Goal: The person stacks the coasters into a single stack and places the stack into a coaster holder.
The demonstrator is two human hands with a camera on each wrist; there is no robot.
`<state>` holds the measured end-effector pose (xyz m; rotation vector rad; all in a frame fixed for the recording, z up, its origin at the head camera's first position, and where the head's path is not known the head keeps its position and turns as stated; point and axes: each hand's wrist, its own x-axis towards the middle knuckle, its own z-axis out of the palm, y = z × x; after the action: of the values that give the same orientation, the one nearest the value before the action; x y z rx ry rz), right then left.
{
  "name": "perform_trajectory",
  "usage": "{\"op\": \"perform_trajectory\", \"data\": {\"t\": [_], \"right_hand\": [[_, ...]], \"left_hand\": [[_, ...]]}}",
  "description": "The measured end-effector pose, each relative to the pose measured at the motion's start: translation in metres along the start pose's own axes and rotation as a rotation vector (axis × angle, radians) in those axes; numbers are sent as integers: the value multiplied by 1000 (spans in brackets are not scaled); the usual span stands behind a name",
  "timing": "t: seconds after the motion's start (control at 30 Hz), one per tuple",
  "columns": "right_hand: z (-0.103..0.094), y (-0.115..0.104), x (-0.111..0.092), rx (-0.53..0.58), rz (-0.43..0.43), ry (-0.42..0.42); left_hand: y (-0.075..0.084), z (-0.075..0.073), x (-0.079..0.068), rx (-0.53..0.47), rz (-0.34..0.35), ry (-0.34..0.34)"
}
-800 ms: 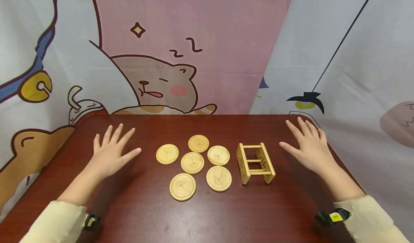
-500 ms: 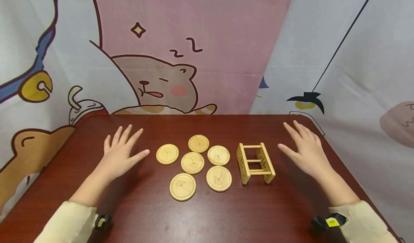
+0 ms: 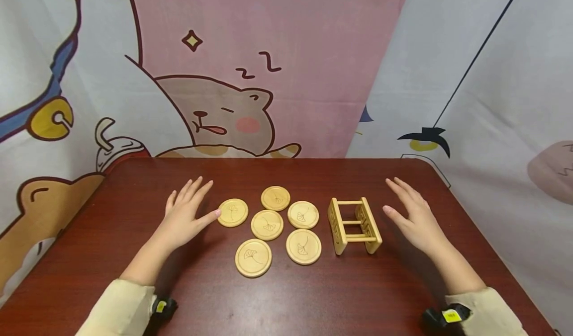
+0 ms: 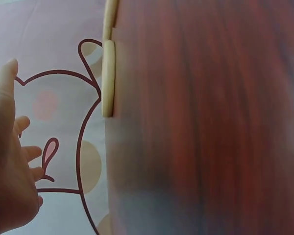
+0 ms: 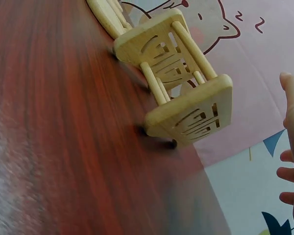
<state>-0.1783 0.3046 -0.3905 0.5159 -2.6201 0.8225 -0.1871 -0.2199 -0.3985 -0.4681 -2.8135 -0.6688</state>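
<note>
Leftward, a cream sleeve (image 3: 116,306) and a black wristband (image 3: 164,308) lead up to the left hand (image 3: 183,222), its fingers straight and thumb spread wide. From above, the thumb tip overlaps the edge of the leftmost coaster (image 3: 234,213), though the left wrist view shows the hand raised apart from it. Next come five more round wooden coasters (image 3: 267,225), lying flat and close together on the reddish-brown worktop (image 3: 201,301), each engraved with a ginkgo leaf. Just beside them, to the right, stands a small wooden coaster rack (image 3: 351,222), two cut-out side panels joined by dowels. Beyond it the right hand (image 3: 415,221) hovers near but apart, fingers extended, thumb wide.
</note>
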Motion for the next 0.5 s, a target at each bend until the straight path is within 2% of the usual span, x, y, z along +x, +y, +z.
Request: {"op": "perform_trajectory", "data": {"t": [0.27, 0.5], "right_hand": [[11, 2, -7, 137, 18, -16], [19, 6, -13, 207, 32, -10]], "left_hand": [[-3, 15, 4, -138, 24, 4], [-6, 26, 6, -244, 44, -16]]}}
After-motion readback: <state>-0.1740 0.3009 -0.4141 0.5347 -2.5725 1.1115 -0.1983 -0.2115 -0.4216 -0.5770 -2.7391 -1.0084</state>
